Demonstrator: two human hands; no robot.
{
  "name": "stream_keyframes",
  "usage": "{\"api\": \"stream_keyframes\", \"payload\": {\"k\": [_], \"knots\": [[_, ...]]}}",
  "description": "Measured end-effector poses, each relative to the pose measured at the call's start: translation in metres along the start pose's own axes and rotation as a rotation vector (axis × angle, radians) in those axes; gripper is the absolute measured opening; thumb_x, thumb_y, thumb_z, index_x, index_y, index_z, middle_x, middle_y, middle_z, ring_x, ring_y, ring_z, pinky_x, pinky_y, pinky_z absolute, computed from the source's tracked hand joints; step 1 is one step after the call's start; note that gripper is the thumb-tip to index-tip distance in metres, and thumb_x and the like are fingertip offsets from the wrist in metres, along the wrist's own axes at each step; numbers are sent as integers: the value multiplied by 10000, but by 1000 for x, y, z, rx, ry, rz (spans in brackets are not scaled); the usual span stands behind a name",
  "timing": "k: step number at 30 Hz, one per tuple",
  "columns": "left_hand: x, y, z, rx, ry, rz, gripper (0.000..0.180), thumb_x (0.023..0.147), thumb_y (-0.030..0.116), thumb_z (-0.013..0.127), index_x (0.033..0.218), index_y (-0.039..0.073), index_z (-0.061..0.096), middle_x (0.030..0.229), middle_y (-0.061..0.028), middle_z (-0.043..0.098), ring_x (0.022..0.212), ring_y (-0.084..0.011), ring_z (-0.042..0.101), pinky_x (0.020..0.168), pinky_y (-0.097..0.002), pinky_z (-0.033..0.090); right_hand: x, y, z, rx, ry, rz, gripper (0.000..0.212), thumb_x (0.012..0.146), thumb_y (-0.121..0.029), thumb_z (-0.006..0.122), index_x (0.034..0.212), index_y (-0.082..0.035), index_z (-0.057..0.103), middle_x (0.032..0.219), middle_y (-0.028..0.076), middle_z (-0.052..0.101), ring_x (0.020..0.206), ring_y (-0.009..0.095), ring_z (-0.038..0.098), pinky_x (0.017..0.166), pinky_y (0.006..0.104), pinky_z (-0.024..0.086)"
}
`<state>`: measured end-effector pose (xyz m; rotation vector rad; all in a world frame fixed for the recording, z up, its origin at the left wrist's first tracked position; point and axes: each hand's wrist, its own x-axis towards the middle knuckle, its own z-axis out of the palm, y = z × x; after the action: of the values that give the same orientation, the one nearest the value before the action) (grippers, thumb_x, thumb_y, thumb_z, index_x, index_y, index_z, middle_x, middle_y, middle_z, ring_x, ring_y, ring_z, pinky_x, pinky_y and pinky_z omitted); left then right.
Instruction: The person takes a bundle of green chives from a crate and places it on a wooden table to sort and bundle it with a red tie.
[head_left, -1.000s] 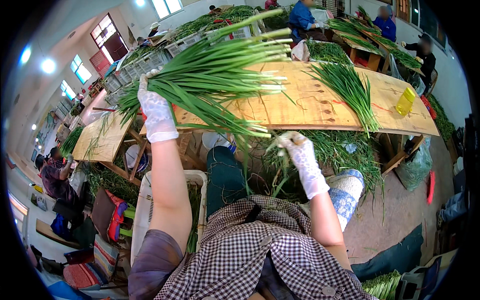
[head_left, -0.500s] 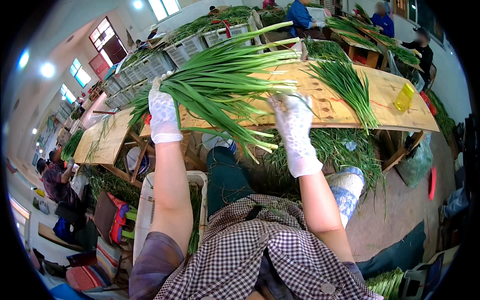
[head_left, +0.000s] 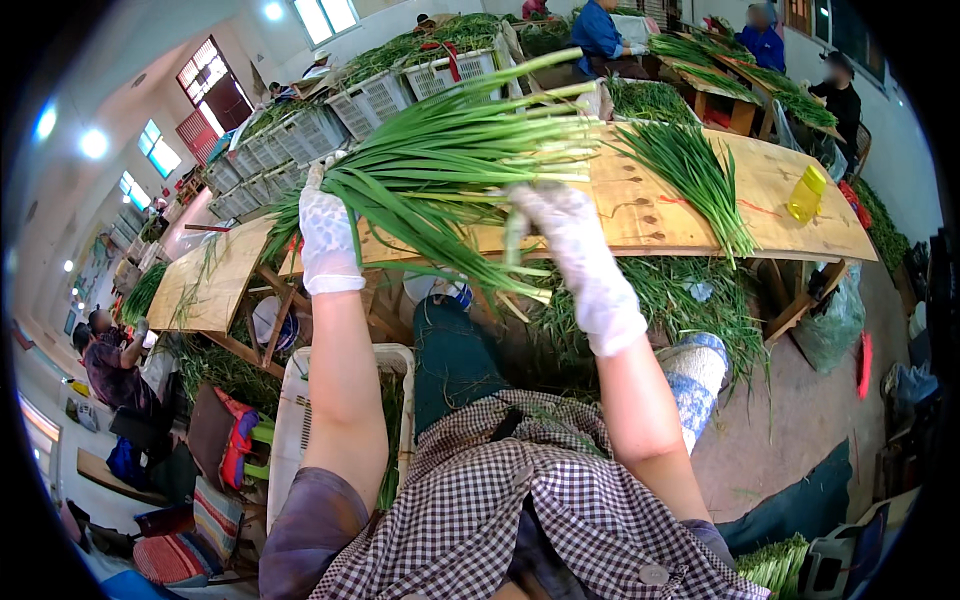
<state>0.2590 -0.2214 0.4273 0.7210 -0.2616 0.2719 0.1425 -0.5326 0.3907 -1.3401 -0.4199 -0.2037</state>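
A large bunch of long green garlic chives (head_left: 430,160) is spread above the wooden board, pale stem ends fanning to the right. My left hand (head_left: 330,225), in a white patterned glove, is closed around its leafy end at the left. My right hand (head_left: 570,225), gloved alike, is at the lower stems, near the pale ends; its fingers are smeared by motion, so what they grip is unclear. Some lower stems sag below the board's front edge. A smaller bunch of chives (head_left: 695,185) lies on the board (head_left: 640,220) to the right.
A yellow bottle (head_left: 807,194) stands at the board's right end. Loose greens (head_left: 690,300) are heaped beneath it. A white crate (head_left: 290,420) is beside my left leg. White crates (head_left: 370,105) full of greens line the back, and other people work at far tables (head_left: 745,115).
My right hand has shifted left and slightly inward along the stems. The loose lower stems have swung a little; my left hand keeps its hold in nearly the same place.
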Motion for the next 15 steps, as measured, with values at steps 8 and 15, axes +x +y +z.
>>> {"api": "stream_keyframes", "payload": {"k": [8, 15], "knots": [[-9, 31, -7, -95, -18, 13, 349, 983, 256, 431, 1156, -23, 549, 1083, -112, 627, 939, -222, 617, 852, -342, 506, -49, 24, -128, 415, 483, -156, 177, 853, -240, 658, 873, -67, 629, 840, 65, 649, 809, 181, 615, 849, 361, 486], [-42, 0, 40, 171, -174, -140, 225, 947, 199, 525, 1054, 5, 563, 924, -67, 634, 815, -179, 617, 766, -304, 525, -16, -13, -41, -338, -125, 79, 393, 785, -189, 674, 1149, -54, 612, 1173, 100, 609, 1123, 167, 538, 964, 314, 410]]}}
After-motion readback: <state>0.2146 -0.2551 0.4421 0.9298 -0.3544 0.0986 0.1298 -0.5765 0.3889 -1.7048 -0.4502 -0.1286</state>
